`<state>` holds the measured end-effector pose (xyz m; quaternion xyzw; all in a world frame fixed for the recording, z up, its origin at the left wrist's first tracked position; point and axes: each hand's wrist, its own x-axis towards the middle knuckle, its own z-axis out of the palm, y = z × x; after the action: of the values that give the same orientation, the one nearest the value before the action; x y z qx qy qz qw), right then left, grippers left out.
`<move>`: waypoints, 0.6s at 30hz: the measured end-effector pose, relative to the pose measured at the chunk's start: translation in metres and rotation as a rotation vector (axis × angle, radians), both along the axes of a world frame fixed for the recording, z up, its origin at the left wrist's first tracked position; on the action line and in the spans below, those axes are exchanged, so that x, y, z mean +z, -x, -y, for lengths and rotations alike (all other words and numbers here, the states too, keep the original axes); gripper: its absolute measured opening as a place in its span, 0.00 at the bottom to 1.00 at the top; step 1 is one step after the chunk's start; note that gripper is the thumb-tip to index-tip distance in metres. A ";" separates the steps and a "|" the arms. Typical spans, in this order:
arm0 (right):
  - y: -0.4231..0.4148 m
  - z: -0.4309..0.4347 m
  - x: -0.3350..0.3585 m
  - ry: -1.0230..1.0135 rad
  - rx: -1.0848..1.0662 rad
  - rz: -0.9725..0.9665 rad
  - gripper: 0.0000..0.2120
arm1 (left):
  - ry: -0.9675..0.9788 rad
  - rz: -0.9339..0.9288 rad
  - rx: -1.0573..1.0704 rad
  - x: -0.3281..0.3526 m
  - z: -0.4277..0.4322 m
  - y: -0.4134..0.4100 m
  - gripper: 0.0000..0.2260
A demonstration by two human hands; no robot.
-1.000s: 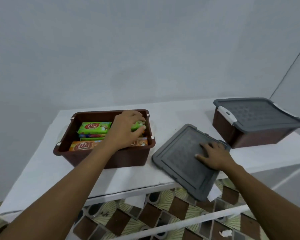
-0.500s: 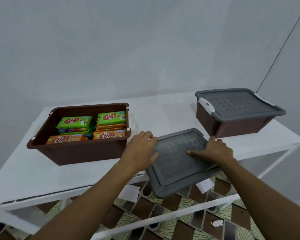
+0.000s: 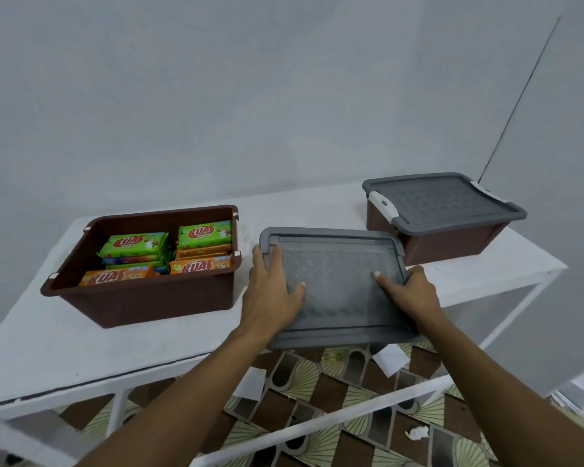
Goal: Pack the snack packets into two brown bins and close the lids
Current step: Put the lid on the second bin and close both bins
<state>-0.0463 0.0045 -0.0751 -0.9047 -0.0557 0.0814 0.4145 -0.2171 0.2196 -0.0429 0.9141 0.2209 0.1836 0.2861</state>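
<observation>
An open brown bin (image 3: 149, 303) stands on the left of the white table (image 3: 48, 338), filled with green and orange snack packets (image 3: 134, 246). A loose grey lid (image 3: 338, 284) lies tilted at the table's front edge, partly past it. My left hand (image 3: 272, 291) grips the lid's left side, thumb on top. My right hand (image 3: 407, 289) grips its right side. A second brown bin (image 3: 452, 239) stands at the far right with its grey lid (image 3: 442, 200) closed and white latches down.
A plain grey wall runs behind the table. Below the table's front rail is a patterned tiled floor (image 3: 317, 399) with a few scraps of white paper (image 3: 390, 358). The table's right end lies just past the closed bin.
My left hand left the open bin and moved right onto the lid. Both hands now hold the lid by its sides, and it has turned squarer and shifted slightly left.
</observation>
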 end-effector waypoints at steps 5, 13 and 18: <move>0.020 -0.010 0.010 0.068 0.043 0.116 0.37 | -0.314 0.001 0.050 0.033 0.009 0.000 0.37; 0.047 -0.046 0.046 0.107 0.198 0.370 0.49 | -0.586 -0.058 0.088 0.061 -0.030 0.012 0.38; 0.052 -0.102 0.076 0.142 0.364 0.453 0.43 | -0.618 -0.105 0.169 0.085 -0.096 0.037 0.34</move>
<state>-0.0979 0.1066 0.0006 -0.9016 -0.3023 -0.0460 0.3058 -0.2541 0.3153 0.0417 0.9444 0.2443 0.2176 -0.0332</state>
